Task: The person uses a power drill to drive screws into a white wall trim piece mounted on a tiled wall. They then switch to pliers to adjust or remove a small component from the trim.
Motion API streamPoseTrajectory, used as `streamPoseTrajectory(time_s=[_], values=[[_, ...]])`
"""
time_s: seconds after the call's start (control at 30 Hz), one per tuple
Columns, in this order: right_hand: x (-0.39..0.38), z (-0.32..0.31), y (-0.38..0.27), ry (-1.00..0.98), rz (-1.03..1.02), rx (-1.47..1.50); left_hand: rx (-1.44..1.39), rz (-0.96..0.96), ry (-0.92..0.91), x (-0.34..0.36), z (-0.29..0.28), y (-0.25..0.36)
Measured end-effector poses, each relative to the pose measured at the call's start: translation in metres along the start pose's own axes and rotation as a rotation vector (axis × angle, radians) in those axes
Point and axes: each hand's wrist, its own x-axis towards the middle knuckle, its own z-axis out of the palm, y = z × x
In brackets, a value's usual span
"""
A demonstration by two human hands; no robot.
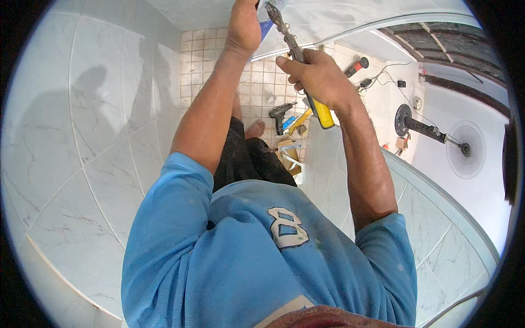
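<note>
My right hand (320, 76) is wrapped round a pair of pliers (290, 41) with worn grey metal jaws and yellow-and-black handles. The jaws point up and left, close to the pale wall at the top edge. My left hand (244, 27) is raised to the left of the jaws. Its fingers are cut off by the top edge, so their grip is hidden. Just right of that hand shows part of a blue piece (266, 27), whose kind I cannot make out.
On the tiled floor (205, 60) below lie a cordless drill (279, 113) and a cardboard box (289, 153) with tools. Farther right are a red-and-black power tool (358, 66), cords and a standing fan (465, 147). Marble-patterned panels (104, 136) rise at left; a low partition (437, 202) stands right.
</note>
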Motion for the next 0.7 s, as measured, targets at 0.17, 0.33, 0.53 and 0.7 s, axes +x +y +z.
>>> streamPoseTrajectory(time_s=[0.17, 0.33, 0.53, 0.7], values=[[-0.002, 0.009, 0.013, 0.062, -0.073, -0.051, -0.043, -0.028, 0.017, -0.008, 0.008, -0.001], [-0.001, 0.012, 0.024, 0.097, -0.157, 0.005, -0.096, 0.069, -0.037, -0.01, 0.008, -0.005], [0.014, 0.019, 0.033, 0.06, -0.243, 0.185, 0.145, 0.051, 0.093, -0.007, 0.005, -0.004], [0.028, 0.044, 0.052, -0.288, -0.15, 0.885, -0.169, 0.053, -0.14, 0.001, 0.005, 0.005]])
